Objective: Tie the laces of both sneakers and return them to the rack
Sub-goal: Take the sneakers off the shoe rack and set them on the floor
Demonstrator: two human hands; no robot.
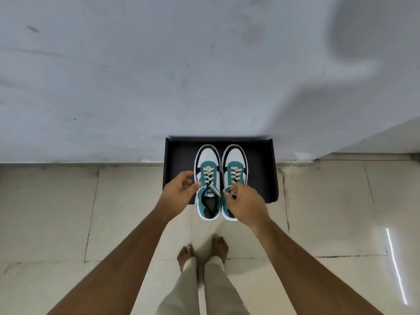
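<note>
Now both sneakers [221, 178] sit side by side on the black rack [179, 153] at 12 o'clock, heels overhanging. Left hand [179, 189] hovers spread, holding nothing, at 9 o'clock of them; right hand [246, 204] curls over the right heel, grip unclear.

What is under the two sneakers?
A black rack lies under both sneakers; their heels overhang the tiled floor. The right hand covers part of one sneaker.
</note>
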